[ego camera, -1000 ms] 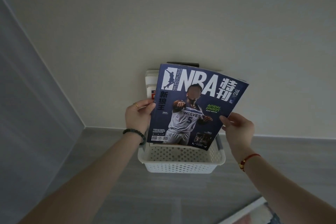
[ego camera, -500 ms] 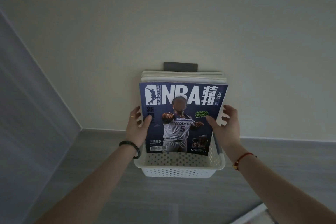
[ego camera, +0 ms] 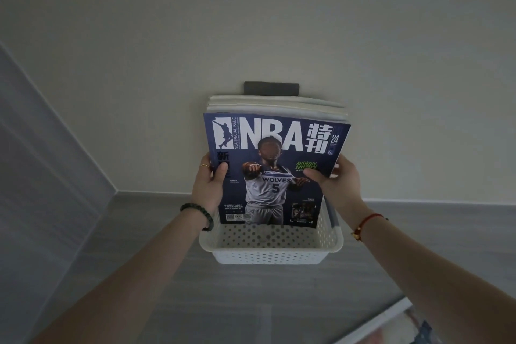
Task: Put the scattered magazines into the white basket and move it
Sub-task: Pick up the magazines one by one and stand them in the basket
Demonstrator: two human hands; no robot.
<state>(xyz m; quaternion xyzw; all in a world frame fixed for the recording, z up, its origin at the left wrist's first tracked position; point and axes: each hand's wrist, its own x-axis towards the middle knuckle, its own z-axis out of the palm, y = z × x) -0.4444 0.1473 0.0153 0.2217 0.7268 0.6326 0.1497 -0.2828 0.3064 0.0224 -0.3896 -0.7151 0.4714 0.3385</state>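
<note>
A dark blue NBA magazine (ego camera: pixel 275 148) stands upright in the white perforated basket (ego camera: pixel 268 255), which sits on the grey floor against the wall. Behind it stand several other magazines (ego camera: pixel 276 105), only their pale top edges showing. My left hand (ego camera: pixel 208 186) grips the blue magazine's left edge, thumb on the cover. My right hand (ego camera: pixel 336 181) grips its right edge, thumb on the cover and fingers behind it. The magazine's lower edge is inside the basket.
A cream wall (ego camera: pixel 279 22) rises behind the basket, with a dark grey plate (ego camera: pixel 271 88) on it just above the magazines. A grey panel (ego camera: pixel 42 162) closes the left side. A white-edged object (ego camera: pixel 391 324) lies on the floor at the bottom right.
The blue magazine was tilted above the basket and now stands straight and lower inside it, in front of the others. Both hands followed it down and stay on its edges.
</note>
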